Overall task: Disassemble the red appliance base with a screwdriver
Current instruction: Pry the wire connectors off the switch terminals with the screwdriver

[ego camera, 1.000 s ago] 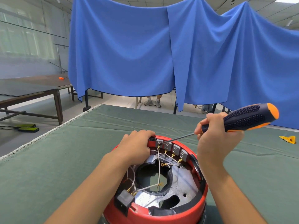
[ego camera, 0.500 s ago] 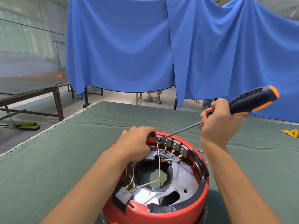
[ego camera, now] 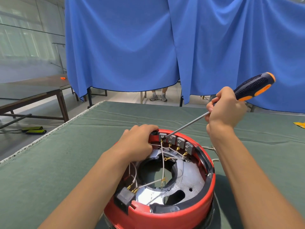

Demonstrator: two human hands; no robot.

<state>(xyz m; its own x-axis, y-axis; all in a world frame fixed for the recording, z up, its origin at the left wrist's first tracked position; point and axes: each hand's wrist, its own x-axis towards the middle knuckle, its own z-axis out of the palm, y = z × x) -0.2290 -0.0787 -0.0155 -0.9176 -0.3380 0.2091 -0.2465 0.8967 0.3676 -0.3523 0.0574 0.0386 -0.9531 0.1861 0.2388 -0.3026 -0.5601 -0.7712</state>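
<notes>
The round red appliance base (ego camera: 165, 215) lies upside down on the green table, showing a silver plate, white wires and a row of grey switch blocks (ego camera: 176, 142) at its far rim. My left hand (ego camera: 137, 144) grips the far left rim, fingers curled over the edge. My right hand (ego camera: 224, 109) holds a black and orange screwdriver (ego camera: 252, 86) above and right of the base. Its shaft slants down left, and its tip sits at the leftmost switch blocks.
The green cloth-covered table (ego camera: 49, 162) reaches to a left edge with floor beyond it. A yellow object (ego camera: 299, 124) lies at the far right. Loose wire ends (ego camera: 209, 147) stick out right of the base. Blue curtains hang behind, a person's feet under them, brown tables at left.
My right hand has risen and slid up the screwdriver toward the handle, steepening the shaft. The tip stays at the switch blocks. My left hand keeps its hold on the rim.
</notes>
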